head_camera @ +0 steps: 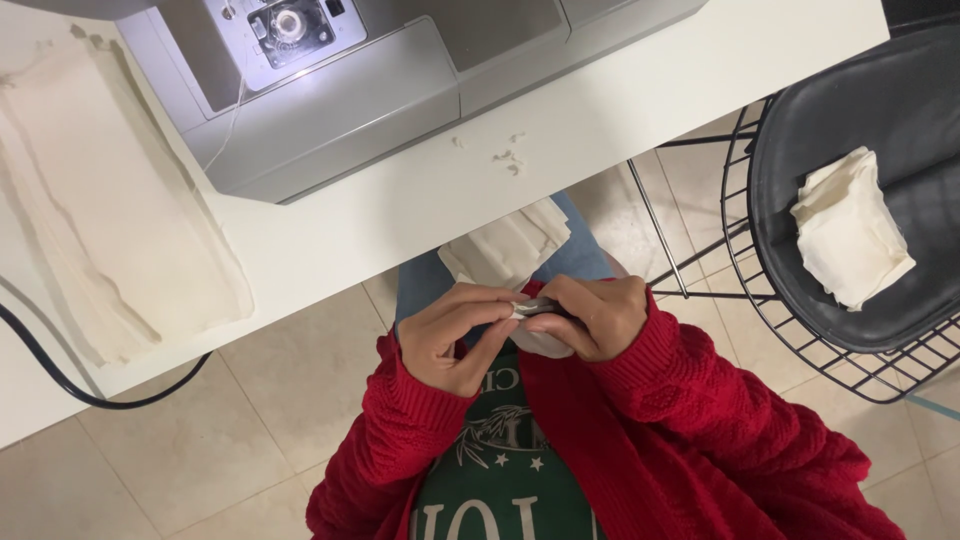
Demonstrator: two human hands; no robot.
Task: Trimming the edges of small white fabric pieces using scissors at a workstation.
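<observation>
We observe both hands working close to the body, below the edge of the white table (640, 110). The left hand (455, 335) is closed in a pinch on a small cream fabric piece (540, 340); the right hand (600, 315) is closed around the same piece and around a dark, slim tool (545, 306) whose kind we cannot tell. More folded cream cloth (510, 245) rests on the lap at twelve o'clock from the hands. The sewing machine (330, 90) stands at eleven o'clock, a stack of cream fabric (110, 210) at ten o'clock, and a folded bundle (850, 230) on the black wire chair (800, 330) at two o'clock. In our judgement, good practice here calls for holding the fabric taut and keeping the fingertips clear of the tool's tip.
</observation>
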